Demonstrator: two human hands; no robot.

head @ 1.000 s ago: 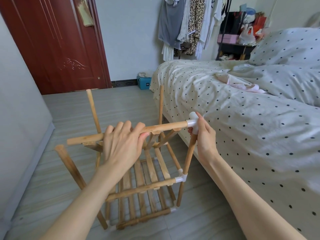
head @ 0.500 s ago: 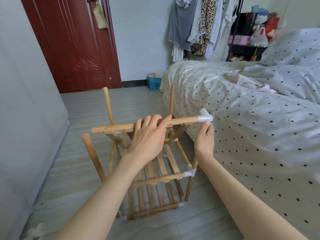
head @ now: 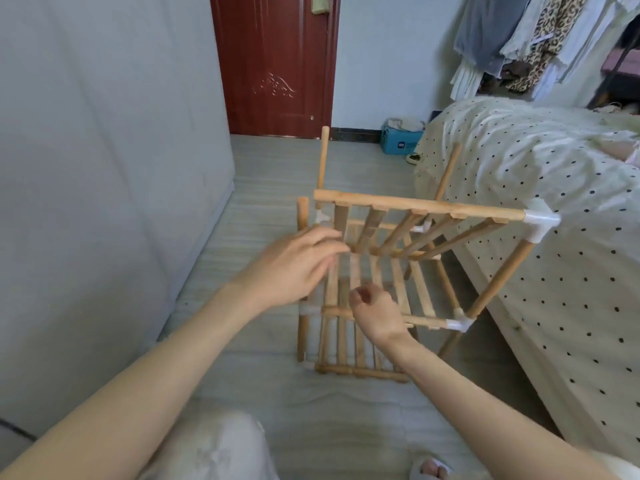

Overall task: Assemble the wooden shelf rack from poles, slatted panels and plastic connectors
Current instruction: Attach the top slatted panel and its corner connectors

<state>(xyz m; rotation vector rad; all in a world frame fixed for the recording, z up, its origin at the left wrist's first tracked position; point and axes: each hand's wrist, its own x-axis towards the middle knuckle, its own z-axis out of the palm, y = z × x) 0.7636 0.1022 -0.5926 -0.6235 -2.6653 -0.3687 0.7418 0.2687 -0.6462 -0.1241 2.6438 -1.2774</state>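
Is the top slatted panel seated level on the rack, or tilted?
Tilted. The top wooden slatted panel has its near rail in the white plastic corner connector while its slats slope down toward the far side.

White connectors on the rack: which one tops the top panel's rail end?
The white connector at the upper right corner, beside the bed; the others sit lower down.

Left forearm enters from lower left of frame, bare, angled up toward centre. Left hand [head: 294, 263] at frame centre — fingers extended, loosely spread, blurred, gripping nothing. Right forearm rises from lower right; right hand [head: 375, 310] below centre — fingers curled inward, empty.
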